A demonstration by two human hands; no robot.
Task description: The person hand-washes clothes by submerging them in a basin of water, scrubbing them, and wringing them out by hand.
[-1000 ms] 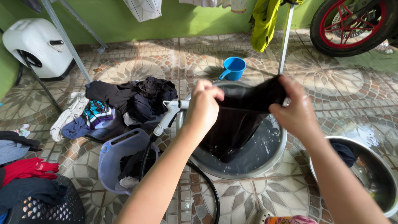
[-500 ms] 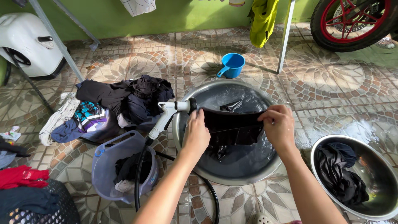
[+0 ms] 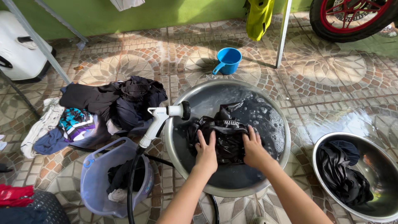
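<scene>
A wide metal basin [image 3: 265,93] of soapy water sits on the tiled floor in the middle. A wet black garment [image 3: 227,135] lies in it. My left hand [image 3: 205,150] presses flat on the garment's left side, fingers spread. My right hand [image 3: 253,147] presses on its right side, fingers down on the cloth. A white spray nozzle [image 3: 163,117] on a black hose [image 3: 132,186] rests over the basin's left rim.
A second metal basin [image 3: 375,213] with dark clothes stands at the right. A lilac plastic basket [image 3: 101,166] with clothes is at the lower left, a pile of laundry [image 3: 103,105] behind it. A blue mug [image 3: 227,60], a rack leg [image 3: 283,33] and a motorcycle wheel [image 3: 352,16] lie beyond.
Both hands held the black garment up over the basin, then lowered it into the water. Now they press it down flat.
</scene>
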